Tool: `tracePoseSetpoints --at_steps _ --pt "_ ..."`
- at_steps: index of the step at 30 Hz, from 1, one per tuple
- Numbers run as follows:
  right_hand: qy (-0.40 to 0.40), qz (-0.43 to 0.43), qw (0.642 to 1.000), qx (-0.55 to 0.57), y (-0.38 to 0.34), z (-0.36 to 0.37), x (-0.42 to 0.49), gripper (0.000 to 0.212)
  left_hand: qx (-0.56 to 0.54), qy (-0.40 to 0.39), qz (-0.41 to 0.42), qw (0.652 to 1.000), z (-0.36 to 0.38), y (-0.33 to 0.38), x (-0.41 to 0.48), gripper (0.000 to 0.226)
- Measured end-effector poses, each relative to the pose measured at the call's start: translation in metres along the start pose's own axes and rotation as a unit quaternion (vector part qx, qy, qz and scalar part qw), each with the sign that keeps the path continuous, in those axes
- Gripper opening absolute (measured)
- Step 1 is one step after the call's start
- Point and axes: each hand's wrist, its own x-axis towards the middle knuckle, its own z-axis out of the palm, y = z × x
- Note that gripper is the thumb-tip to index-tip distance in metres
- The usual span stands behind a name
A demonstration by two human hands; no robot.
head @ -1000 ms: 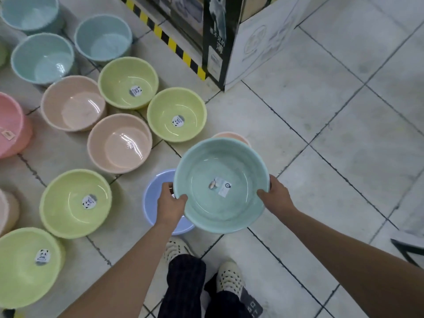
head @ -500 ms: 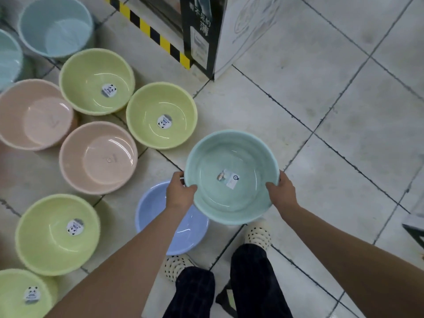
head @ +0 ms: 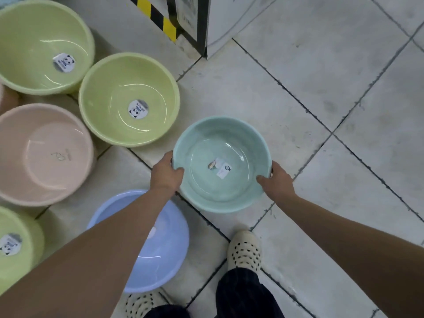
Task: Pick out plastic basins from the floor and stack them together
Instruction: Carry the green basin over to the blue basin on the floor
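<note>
Both hands on the teal basin (head: 221, 164): left hand (head: 166, 173) clamped on its left rim, thumb hooked inside; right hand (head: 276, 180) clamped on the right rim, fingertips over the lip. Basin is mouth-up over bare floor (head: 321, 99), right of the other basins; can't tell if it's resting on the tiles or just above them. It has a label and a small scrap of something at the bottom. Neighbours: blue basin (head: 160, 249) just behind-left, partly under the left forearm; nearest green basin (head: 129, 99) just up-left, not touching; pink basin (head: 44, 154) further left; another green one (head: 41, 45) at the top left, and a third at the bottom-left edge. Looks like this teal one is the base or the next member of a stack, none nested here yet. Risks: grip is only on the thin rim, so plastic can flex and pop out of one hand if tilted. Foot (head: 245, 251) is near the basin and the blue one, so a step could kick either. Nesting different sizes could jam or sit crooked. The loose scrap inside would get trapped under the next basin. Cardboard box (head: 220, 21) ahead limits room that way.
</note>
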Motion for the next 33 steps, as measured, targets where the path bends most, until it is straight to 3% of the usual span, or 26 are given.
tracePoseSetpoints --at_steps 11,17,21,25,33 --pt "-0.032 0.015 0.999 -0.017 0.032 0.040 0.065 0.049 -0.039 -0.010 -0.001 0.999 0.049 -0.040 0.043 0.063" --pt "-0.012 0.058 0.997 0.051 0.039 0.059 0.066 0.053 -0.004 -0.054 -0.016 0.998 0.053 -0.047 0.055 0.048" --pt "0.005 0.034 0.995 0.098 0.031 0.051 0.047 0.056 -0.065 -0.054 -0.013 0.996 0.040 -0.044 0.044 0.040" --pt "0.001 -0.018 0.994 0.106 -0.003 0.034 0.018 0.057 -0.154 -0.004 -0.024 0.988 0.009 -0.044 0.011 0.039" --pt "-0.074 -0.124 0.989 0.021 -0.099 0.047 -0.053 0.052 -0.203 0.106 -0.065 0.971 -0.097 -0.077 -0.076 0.040"
